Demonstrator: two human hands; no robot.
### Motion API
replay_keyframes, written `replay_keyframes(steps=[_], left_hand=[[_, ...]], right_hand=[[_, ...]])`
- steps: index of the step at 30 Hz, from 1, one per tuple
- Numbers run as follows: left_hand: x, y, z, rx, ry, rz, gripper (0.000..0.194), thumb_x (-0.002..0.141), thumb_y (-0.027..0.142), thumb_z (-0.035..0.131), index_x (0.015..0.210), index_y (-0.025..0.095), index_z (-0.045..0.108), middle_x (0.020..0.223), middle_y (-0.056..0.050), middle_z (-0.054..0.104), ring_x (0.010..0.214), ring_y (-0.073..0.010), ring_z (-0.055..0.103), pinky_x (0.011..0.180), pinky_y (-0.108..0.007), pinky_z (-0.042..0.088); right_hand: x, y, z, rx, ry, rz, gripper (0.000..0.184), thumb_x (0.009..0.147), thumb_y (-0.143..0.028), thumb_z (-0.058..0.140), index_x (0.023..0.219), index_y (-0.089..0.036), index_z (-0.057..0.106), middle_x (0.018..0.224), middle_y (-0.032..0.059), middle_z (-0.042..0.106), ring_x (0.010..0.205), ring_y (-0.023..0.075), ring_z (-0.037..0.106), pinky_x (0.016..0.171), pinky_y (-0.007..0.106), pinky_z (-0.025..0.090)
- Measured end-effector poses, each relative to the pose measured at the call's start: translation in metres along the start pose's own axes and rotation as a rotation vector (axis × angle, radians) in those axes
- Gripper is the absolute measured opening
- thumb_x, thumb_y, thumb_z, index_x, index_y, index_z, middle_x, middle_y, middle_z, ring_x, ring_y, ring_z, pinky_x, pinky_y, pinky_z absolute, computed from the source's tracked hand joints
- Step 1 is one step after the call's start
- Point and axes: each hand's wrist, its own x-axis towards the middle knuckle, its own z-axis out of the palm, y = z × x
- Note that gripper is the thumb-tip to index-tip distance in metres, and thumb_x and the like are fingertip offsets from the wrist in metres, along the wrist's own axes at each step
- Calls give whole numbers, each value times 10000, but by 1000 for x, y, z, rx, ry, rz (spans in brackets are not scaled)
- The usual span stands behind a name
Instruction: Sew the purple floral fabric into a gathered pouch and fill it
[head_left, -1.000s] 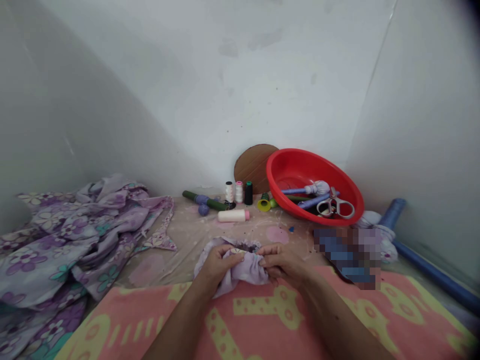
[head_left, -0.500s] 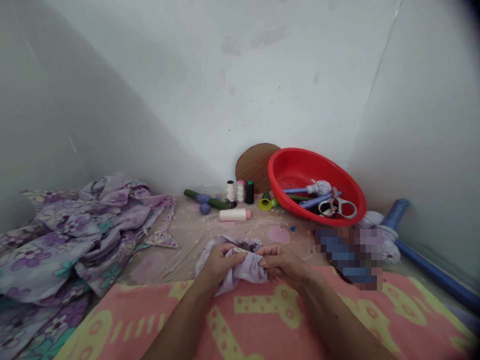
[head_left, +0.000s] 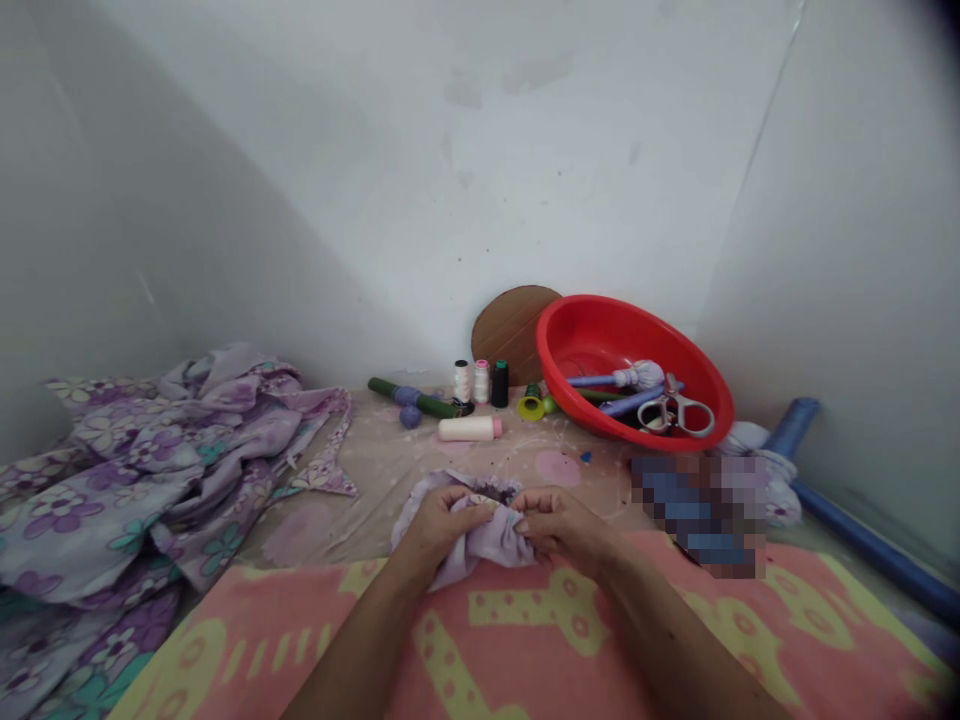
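Two hands, the left hand (head_left: 439, 525) and the right hand (head_left: 559, 525), were both clenched on one gathered lilac cloth (head_left: 495, 548), held over the edge of a pink-and-yellow blanket (head_left: 247, 640); three thread spools (head_left: 481, 382) and a red basin (head_left: 545, 345) lay beyond.

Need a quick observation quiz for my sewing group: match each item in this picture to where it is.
1. lilac fabric
2. scissors
3. cream thread spool

A. lying on its side on the beige sheet
B. gripped by the left hand and right hand
C. inside the red basin

Pairs: 1-B, 2-C, 3-A
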Motion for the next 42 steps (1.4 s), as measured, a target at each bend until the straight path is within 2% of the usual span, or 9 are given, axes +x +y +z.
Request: replay_keyframes(steps=[7, 26, 33, 42], left_hand=[[-4, 7, -3, -86, -35, 44, 203, 528, 274, 701, 555, 110, 585, 499, 26, 531, 460, -69, 426, 450, -176, 309], [-5, 8, -2, -44, -5, 43, 219, 539, 287, 685, 549, 110, 556, 496, 35, 504, 459, -70, 409, 443, -179, 299], [-4, 7, -4, -23, 8, 54, 232, 542, 308, 685, 558, 112, 562, 506, 31, 507, 465, -76, 419, 448, -181, 308], [-5, 9, -3, 13, 4, 76, 227, 527, 310, 696, 545, 113, 587, 496, 29, 500, 463, -75, 405, 444, -177, 300]], right_hand=[[-2, -5, 0, 15, 14, 16, 114, 586, -187, 587, 661, -118, 534, 338, -92, 363, 275, 28, 274, 315, 157, 293], [-2, -4, -1, 42, 8, -4, 110, 610, -195, 587, 675, -116, 547, 342, -94, 352, 282, 20, 251, 332, 159, 295], [-1, -3, -2, 42, -2, -16, 117, 600, -191, 597, 676, -113, 552, 358, -85, 375, 304, 20, 270, 342, 151, 257], [0, -2, 1, -12, 41, -12, 103, 608, -199, 575, 667, -124, 536, 351, -90, 369, 288, 30, 261, 324, 164, 248]])
